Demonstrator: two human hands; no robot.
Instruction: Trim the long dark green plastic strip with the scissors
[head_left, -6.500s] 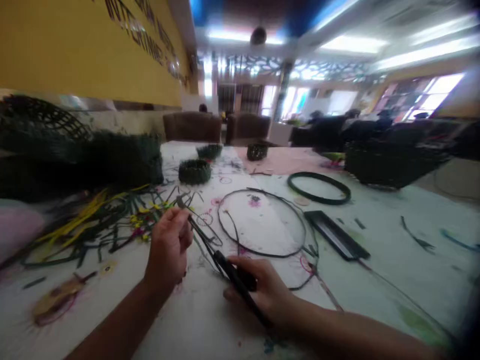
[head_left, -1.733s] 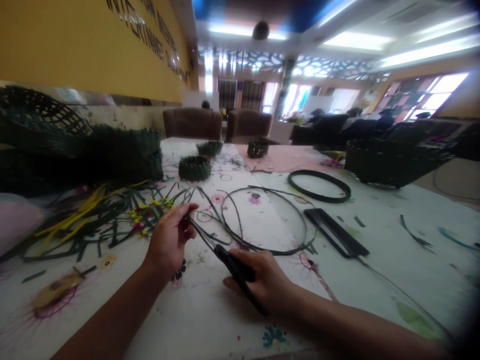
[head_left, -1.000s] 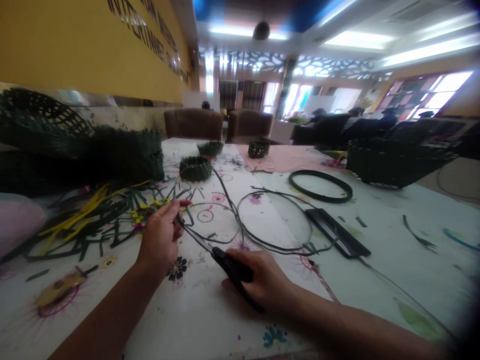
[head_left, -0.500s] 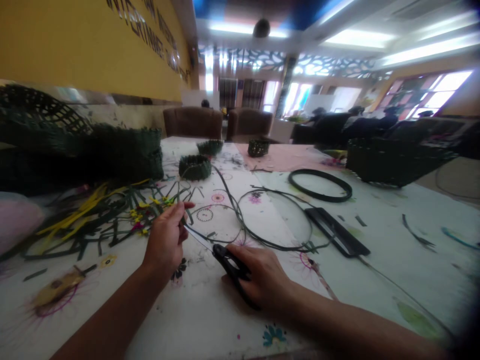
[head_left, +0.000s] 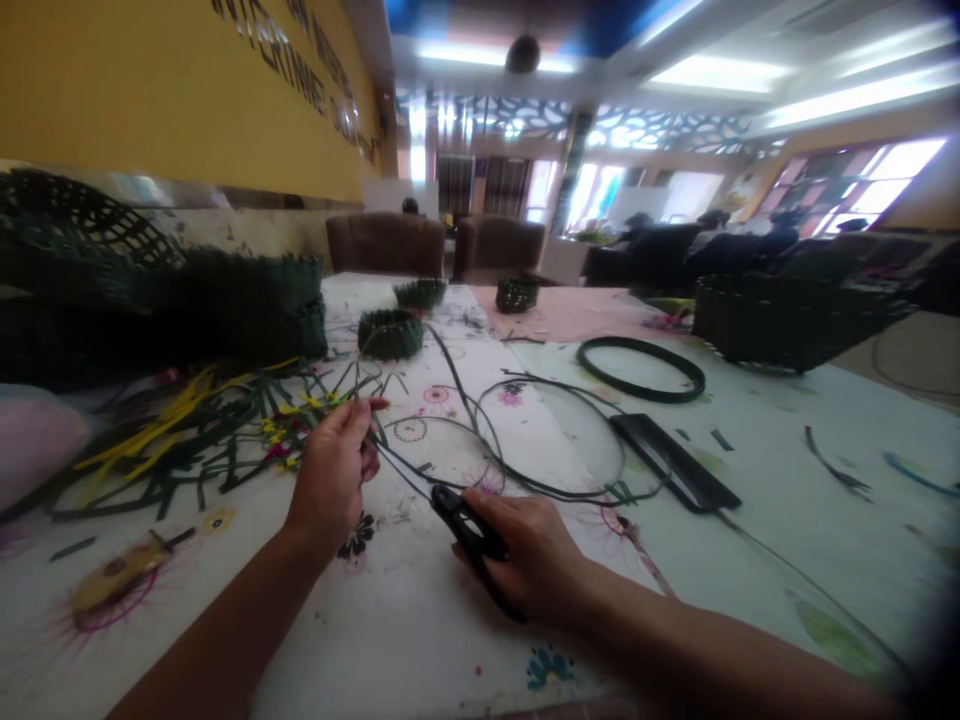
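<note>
- Work surface: a flower-printed table cover (head_left: 825,560) bears a large woven dark green basket (head_left: 240,315) at left and a second woven basket (head_left: 795,320) at far right;
- a dark green strip (head_left: 457,385) loops across the cover to the hands;
- left hand (head_left: 330,475): closed, pinching the strip firmly between thumb and fingers;
- right hand (head_left: 525,560): closed round black-handled scissors (head_left: 466,535); the strip's pinched length runs straight to them.

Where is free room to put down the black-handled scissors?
Free: white printed cloth below your right hand, and right of the flat black rectangular case. Crowded: left of your left hand, among green and yellow strips.
</note>
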